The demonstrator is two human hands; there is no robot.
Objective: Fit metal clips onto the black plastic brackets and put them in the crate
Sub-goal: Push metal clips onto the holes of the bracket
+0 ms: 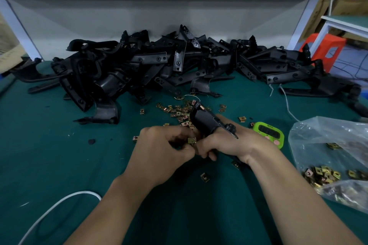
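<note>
My right hand (233,141) grips a black plastic bracket (205,121) that points up and away from me over the green table mat. My left hand (165,145) pinches a small brass-coloured metal clip (192,140) right against the bracket's lower edge, between the two hands. A scatter of loose clips (179,111) lies just beyond the hands. A big heap of black brackets (159,65) fills the back of the table. No crate is in view.
A clear plastic bag (330,157) with several clips lies at the right. A green timer (268,132) sits behind my right wrist. A white cable (59,205) curves at the lower left. Single clips (205,177) lie near my forearms. An orange stool (326,49) stands at the far right.
</note>
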